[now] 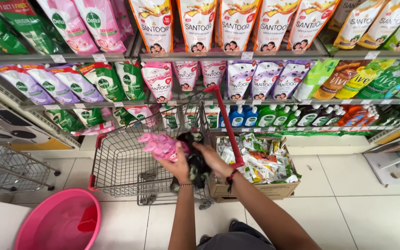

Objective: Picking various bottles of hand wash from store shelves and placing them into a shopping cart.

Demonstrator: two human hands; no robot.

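My left hand (176, 163) grips a pink refill pouch (159, 144) over the rim of a small wire shopping trolley (116, 162) with red trim and a red handle (228, 125). My right hand (213, 157) rests on a dark cloth (195, 159) that hangs over the trolley's near edge, between the two hands. Both forearms reach up from the bottom of the view. The trolley's basket looks bare apart from the pouch above it.
A cardboard box (255, 190) full of small sachets stands on the tiled floor right of the trolley. Shelves of soap pouches (195, 23) and bottles (274, 115) fill the back. A pink basin (56, 222) sits at lower left, a second wire trolley (10, 169) at far left.
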